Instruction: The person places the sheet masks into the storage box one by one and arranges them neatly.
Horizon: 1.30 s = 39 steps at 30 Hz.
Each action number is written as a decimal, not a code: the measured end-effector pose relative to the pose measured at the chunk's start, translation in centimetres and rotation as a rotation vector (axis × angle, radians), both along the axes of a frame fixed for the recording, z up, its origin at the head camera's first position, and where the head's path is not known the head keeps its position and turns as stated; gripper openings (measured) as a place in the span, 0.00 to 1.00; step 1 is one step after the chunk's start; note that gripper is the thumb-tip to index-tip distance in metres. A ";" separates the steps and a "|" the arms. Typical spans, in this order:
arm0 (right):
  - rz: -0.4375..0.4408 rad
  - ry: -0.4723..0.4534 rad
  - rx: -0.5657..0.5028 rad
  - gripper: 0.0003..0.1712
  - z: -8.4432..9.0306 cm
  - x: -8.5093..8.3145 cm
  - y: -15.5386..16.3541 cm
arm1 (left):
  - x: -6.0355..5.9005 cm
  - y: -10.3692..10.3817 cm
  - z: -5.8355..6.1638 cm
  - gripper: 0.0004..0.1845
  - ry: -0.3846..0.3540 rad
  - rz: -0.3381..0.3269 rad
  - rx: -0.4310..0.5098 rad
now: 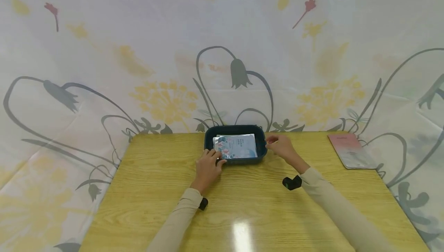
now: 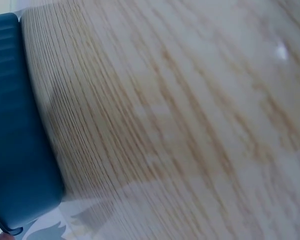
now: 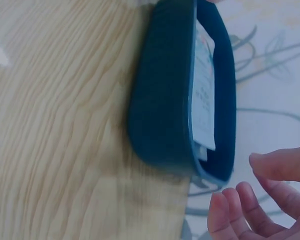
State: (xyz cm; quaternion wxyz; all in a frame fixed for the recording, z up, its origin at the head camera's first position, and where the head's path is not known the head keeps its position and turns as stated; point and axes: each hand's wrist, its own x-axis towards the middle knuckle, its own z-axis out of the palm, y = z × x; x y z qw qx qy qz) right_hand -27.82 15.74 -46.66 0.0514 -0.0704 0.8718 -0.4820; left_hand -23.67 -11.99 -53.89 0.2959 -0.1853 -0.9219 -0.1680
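A dark blue rectangular box [image 1: 236, 161] with rounded corners stands near the table's far edge. Inside it lie flat packets [image 1: 239, 148], the top one pale blue with a floral print. My left hand [image 1: 207, 169] grips the box's front rim near the left corner, fingers over the edge and thumb outside. Only its fingertips [image 2: 2, 237] show in the left wrist view, by the rim. At the right end is my right hand [image 1: 282, 148]. In the right wrist view its thumb and fingers are spread loosely apart beside the box's end, with nothing between them.
A pink and silver packet [image 1: 352, 152] lies at the table's right edge. The wooden table [image 1: 156, 190] meets a flower-printed cloth [image 1: 222, 24] behind the box. Black wrist devices [image 1: 292, 183] sit by both sleeves.
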 end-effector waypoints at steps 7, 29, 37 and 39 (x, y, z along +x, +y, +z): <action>-0.001 -0.016 -0.010 0.14 0.4 0.9 3.1 | -0.1 -0.2 -0.3 0.09 0.019 -0.018 0.018; -0.160 -0.041 -0.053 0.21 1.2 3.3 11.3 | -0.1 -0.6 -0.2 0.09 0.028 -0.033 0.028; -0.199 -0.035 -0.069 0.24 1.5 4.5 14.3 | 0.0 -0.1 -0.1 0.09 0.034 -0.042 0.040; -0.215 -0.031 -0.071 0.25 1.5 4.8 15.0 | 0.0 0.0 0.0 0.09 0.032 -0.042 0.042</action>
